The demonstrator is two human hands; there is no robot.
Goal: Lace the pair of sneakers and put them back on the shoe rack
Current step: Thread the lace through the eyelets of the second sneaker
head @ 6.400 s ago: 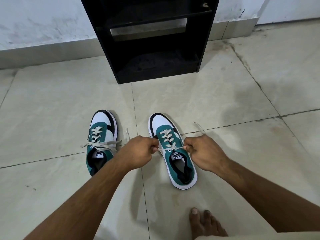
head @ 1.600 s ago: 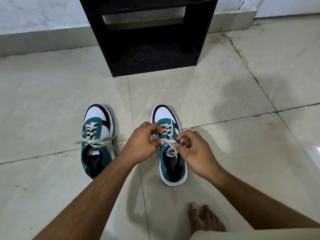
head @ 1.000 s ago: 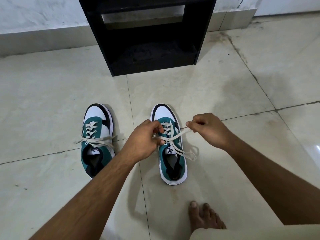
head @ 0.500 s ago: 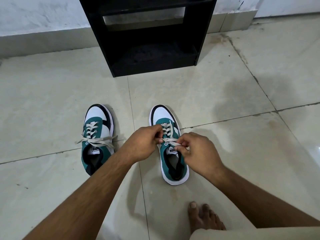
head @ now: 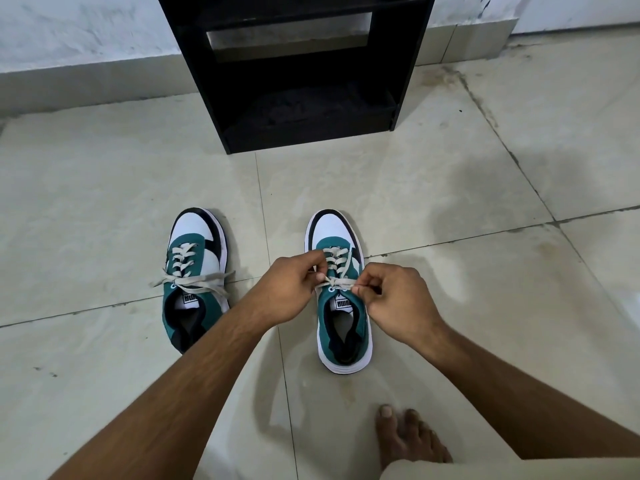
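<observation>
Beige tiled floor (head: pixel 433 188), stained; white wall (head: pixel 86 26); bare foot (head: pixel 408 441) bottom right.

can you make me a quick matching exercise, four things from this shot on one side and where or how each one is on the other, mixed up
1. left sneaker
2. right sneaker
3. shoe rack
4. bare foot

A. against the wall, bottom shelf bare
B. bottom edge, on the tile
C. bow tied, untouched
D. lace pinched by both hands

Pairs: 1-C, 2-D, 3-A, 4-B
</observation>
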